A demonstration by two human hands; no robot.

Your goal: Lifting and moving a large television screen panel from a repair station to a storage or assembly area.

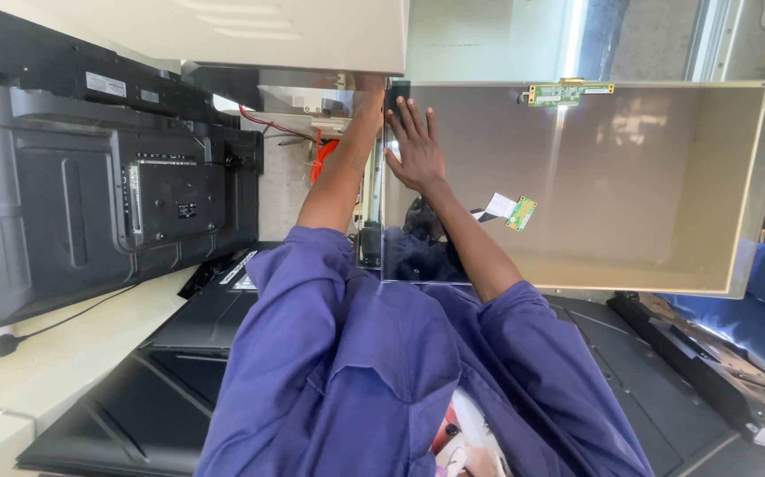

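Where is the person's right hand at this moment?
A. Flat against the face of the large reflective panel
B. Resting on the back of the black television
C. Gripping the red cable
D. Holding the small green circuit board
A: the right hand lies with fingers spread on the reflective panel, near its left edge.

We press our right hand flat on the large glossy grey display panel; our left hand grips its edge.
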